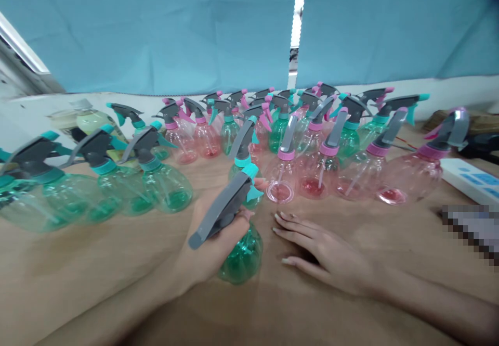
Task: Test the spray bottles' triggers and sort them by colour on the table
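Note:
A clear green spray bottle (242,256) with a grey and turquoise trigger head is close in front of me. My left hand (222,231) is wrapped round its neck, just under the head. To the right, my right hand (317,247) rests on the brown tabletop with its fingers stretched out and holds nothing. Just beyond the hands stands a pink spray bottle (281,177), one of several pink ones. Another green spray bottle (244,161) is partly hidden behind the held one.
Several green spray bottles (167,187) line the left side. More pink and green bottles crowd the back, before a blue cloth (175,34). On the right lie a white device with blue buttons (473,179) and a pixelated flat object (473,229). The brown tabletop (89,263) spreads below.

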`<control>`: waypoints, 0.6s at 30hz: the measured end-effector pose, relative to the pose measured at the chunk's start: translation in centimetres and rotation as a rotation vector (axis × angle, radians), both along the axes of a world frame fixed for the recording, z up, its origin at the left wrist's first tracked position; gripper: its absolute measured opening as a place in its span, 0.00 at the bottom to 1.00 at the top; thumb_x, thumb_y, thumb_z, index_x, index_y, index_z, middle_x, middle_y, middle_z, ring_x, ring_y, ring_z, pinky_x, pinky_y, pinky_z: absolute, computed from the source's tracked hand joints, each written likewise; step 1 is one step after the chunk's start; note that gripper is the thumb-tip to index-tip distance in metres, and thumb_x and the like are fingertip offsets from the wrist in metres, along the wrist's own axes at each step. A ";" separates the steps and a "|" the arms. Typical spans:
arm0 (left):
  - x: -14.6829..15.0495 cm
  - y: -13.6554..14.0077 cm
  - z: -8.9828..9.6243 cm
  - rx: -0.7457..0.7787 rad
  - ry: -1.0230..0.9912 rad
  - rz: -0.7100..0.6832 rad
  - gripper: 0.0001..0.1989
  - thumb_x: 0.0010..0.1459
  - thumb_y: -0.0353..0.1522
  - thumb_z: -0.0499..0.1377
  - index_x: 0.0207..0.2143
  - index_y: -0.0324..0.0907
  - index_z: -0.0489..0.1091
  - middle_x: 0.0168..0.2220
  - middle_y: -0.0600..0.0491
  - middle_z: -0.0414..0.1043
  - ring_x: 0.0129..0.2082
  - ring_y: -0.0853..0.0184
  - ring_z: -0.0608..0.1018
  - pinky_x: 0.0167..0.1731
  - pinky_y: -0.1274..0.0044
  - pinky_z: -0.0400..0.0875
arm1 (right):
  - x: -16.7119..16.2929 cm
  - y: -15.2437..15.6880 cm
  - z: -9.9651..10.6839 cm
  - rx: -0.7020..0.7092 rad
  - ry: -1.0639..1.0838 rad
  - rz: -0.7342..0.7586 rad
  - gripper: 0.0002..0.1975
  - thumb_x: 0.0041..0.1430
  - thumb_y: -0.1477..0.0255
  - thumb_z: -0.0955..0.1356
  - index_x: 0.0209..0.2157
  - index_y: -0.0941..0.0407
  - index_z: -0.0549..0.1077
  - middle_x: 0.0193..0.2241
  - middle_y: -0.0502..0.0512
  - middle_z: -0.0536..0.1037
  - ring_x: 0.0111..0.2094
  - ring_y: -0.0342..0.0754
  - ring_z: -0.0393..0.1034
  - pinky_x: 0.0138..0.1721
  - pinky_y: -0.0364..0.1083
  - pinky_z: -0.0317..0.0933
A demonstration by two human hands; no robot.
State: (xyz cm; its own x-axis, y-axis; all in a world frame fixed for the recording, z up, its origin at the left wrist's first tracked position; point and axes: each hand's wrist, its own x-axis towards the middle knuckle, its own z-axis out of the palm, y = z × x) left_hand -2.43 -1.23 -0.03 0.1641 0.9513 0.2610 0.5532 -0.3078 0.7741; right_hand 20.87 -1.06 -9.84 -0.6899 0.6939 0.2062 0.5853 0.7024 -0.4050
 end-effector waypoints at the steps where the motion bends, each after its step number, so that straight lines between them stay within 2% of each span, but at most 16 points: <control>1: 0.0 0.0 0.0 -0.020 -0.016 -0.009 0.05 0.52 0.35 0.54 0.28 0.47 0.68 0.27 0.56 0.74 0.29 0.63 0.77 0.35 0.71 0.72 | 0.0 0.0 0.0 -0.001 0.002 0.001 0.28 0.66 0.59 0.61 0.63 0.56 0.59 0.64 0.56 0.57 0.65 0.51 0.49 0.63 0.55 0.51; 8: -0.2 0.1 -0.1 -0.029 0.003 -0.022 0.07 0.54 0.35 0.54 0.31 0.48 0.72 0.28 0.56 0.75 0.30 0.63 0.77 0.41 0.69 0.71 | 0.0 0.0 0.0 -0.002 0.025 0.000 0.28 0.66 0.60 0.62 0.63 0.55 0.58 0.64 0.56 0.58 0.65 0.51 0.49 0.63 0.55 0.51; 14: -0.1 0.2 -0.1 -0.013 -0.033 -0.068 0.09 0.54 0.33 0.54 0.33 0.48 0.74 0.28 0.57 0.76 0.32 0.62 0.78 0.38 0.70 0.72 | 0.0 0.0 -0.1 0.014 -0.010 -0.001 0.27 0.66 0.59 0.60 0.63 0.56 0.59 0.64 0.55 0.57 0.65 0.50 0.49 0.63 0.54 0.50; 18: -0.4 0.3 -0.6 -0.004 -0.066 -0.074 0.08 0.55 0.32 0.55 0.33 0.47 0.74 0.31 0.57 0.77 0.33 0.63 0.78 0.40 0.71 0.71 | 0.0 0.0 -0.2 0.018 -0.038 0.000 0.28 0.67 0.58 0.59 0.63 0.57 0.58 0.65 0.55 0.56 0.66 0.49 0.48 0.64 0.53 0.49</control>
State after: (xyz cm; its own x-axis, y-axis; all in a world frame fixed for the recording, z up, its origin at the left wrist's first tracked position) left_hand -2.84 -0.90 -0.65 0.2162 0.9383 0.2700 0.4769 -0.3428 0.8093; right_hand 20.92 -1.02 -10.01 -0.6974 0.6904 0.1921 0.6001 0.7091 -0.3702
